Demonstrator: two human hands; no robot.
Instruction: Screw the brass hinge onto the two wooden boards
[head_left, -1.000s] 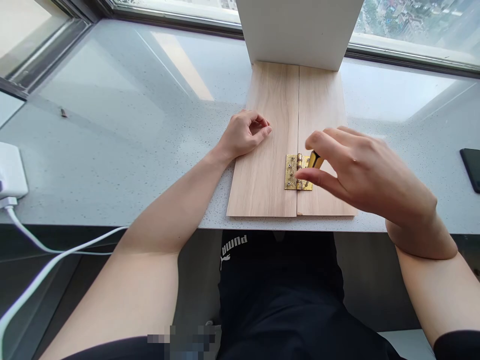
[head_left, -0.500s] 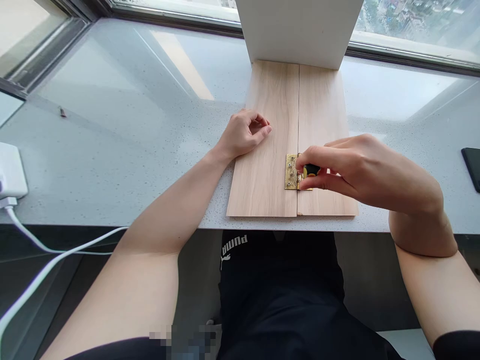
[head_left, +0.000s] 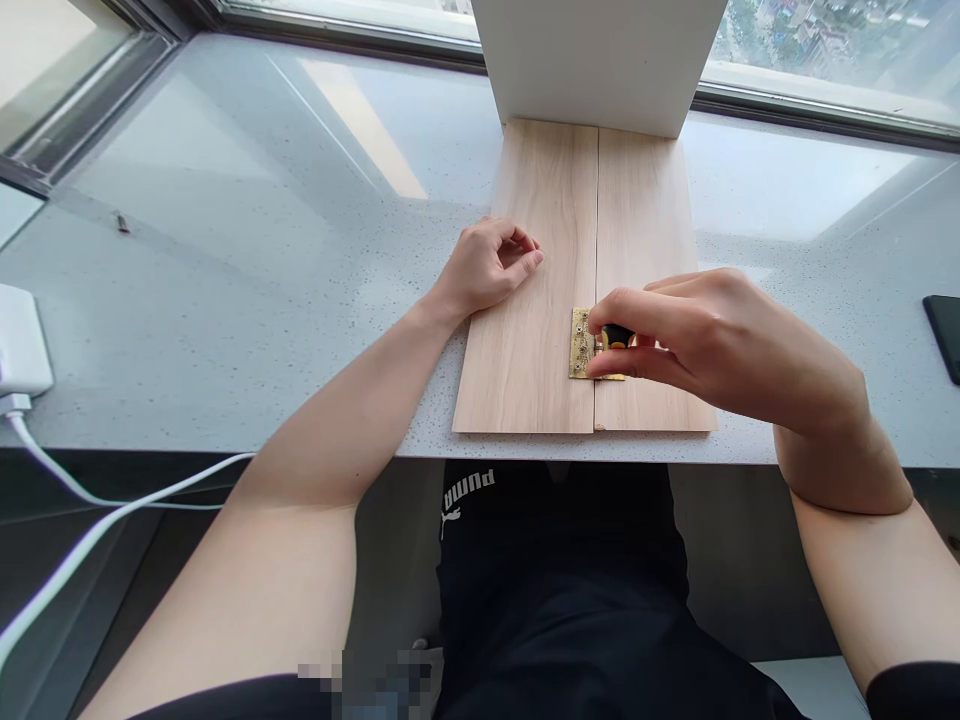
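Observation:
My right hand (head_left: 720, 340) pinches the black-and-yellow handle of a screwdriver (head_left: 618, 337), held upright over a brass hinge (head_left: 581, 345). The hinge lies across the seam between two pale wooden boards, and screws show in its left leaf. My fingers cover much of the right leaf and the screwdriver's tip. On the left wooden board (head_left: 525, 350) rests my left hand (head_left: 495, 262), its fingers loosely curled with nothing visible in them. The right wooden board (head_left: 645, 200) lies alongside, partly under my right hand.
A white upright panel (head_left: 600, 65) stands at the boards' far end, before the window. The speckled countertop (head_left: 300, 280) ends close to my body. A white charger (head_left: 22, 340) with a cable is at far left, and a dark phone-like object (head_left: 943, 338) at far right.
My right hand has turned a little and shifted slightly left with the screwdriver handle. The left hand and the boards have stayed in place.

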